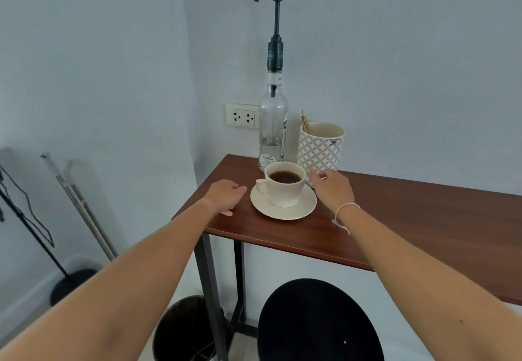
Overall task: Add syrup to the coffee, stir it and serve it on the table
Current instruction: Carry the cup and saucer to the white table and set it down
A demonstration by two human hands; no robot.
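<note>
A white cup (284,191) of dark coffee stands on a white saucer (299,210) near the left end of the brown table (409,219). Right behind the cup is a clear syrup bottle (273,129) with a tall black pump, its spout pointing left. Beside the bottle, a patterned white holder (320,148) carries wooden stir sticks (305,121). My left hand (226,195) rests on the table just left of the saucer, fingers loosely apart, holding nothing. My right hand (333,187) hovers to the right of the cup, fingers spread and empty, in front of the holder.
A wall socket (243,117) sits behind the bottle. A black round stool (319,324) is under the table's near edge, and a dark bin (183,329) stands by the table leg. Stands and poles (79,205) lean against the left wall.
</note>
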